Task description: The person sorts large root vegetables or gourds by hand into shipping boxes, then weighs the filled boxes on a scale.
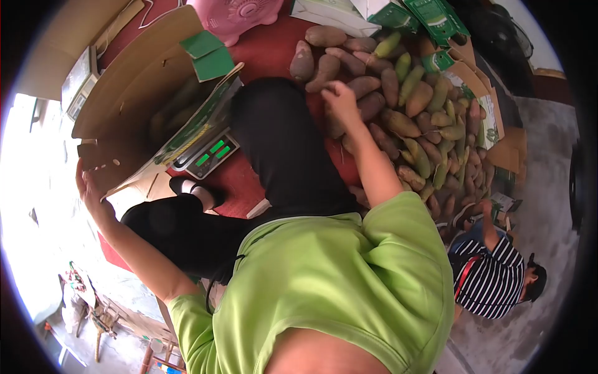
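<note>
At the left, my left hand (93, 190) grips the near-left edge of a large open cardboard box (118, 106), its thumb at the wall. Dim, long vegetables (177, 115) lie deep inside, partly hidden by a box flap. Against the box's near side stands a digital scale (213, 156) with lit green displays. My right hand (342, 105), slightly blurred, is over the near-left edge of a big heap of long root vegetables (402, 123), some green, some reddish-brown. Its fingers are curled in; whatever they may hold is hidden.
A pink plastic object (240, 15) is at the top on the red floor covering (268, 53). Green-and-white cartons (430, 19) stand behind the heap. To the lower right, another person in a striped shirt (489, 277) is beside the heap. My black-clad knee (280, 137) rises between box and heap.
</note>
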Demonstrator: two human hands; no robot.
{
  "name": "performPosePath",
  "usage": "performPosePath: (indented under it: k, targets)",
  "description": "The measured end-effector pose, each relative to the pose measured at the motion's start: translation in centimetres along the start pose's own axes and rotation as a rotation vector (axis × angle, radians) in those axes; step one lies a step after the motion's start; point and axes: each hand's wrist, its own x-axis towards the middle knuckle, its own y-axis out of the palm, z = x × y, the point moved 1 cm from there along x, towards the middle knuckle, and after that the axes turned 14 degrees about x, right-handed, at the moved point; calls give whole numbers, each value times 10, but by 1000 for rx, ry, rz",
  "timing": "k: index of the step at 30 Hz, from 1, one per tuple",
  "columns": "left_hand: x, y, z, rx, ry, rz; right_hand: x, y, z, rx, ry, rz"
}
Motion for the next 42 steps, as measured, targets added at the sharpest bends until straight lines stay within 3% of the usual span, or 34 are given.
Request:
performPosePath:
  k: [3, 7, 13, 15, 19, 21, 28, 30, 33, 35, 42]
  targets:
    - [0, 1, 0, 45, -19, 9, -24, -21, -92, -323, 27, 29]
    - [0, 3, -3, 37, -28, -29, -68, -20, -109, -416, 259, 117]
    - [0, 6, -14, 361, 69, -71, -67, -33, -121, -640, 408, -81]
    - [0, 10, -19, 97, -217, -132, -58, -42, -128, -779, 386, -175]
    - [-2, 11, -21, 310, -56, -113, -45, -54, -146, -759, 367, -283]
    - [-1, 12, -23, 249, -98, -134, -41, -51, -147, -566, 533, -272]
    - [1, 10, -20, 96, -248, -143, -39, -25, -145, -582, 533, -271]
    - [-1, 13, -26, 243, -127, -133, -38, -14, -153, -589, 670, -283]
    - [0, 6, -16, 324, 1, -46, -34, -2, -169, -452, 693, -199]
    - [0, 11, -16, -49, -184, -127, -27, 1, -180, -384, 707, -199]
    - [1, 24, -46, -74, -294, -219, -17, 5, -154, -248, 804, -337]
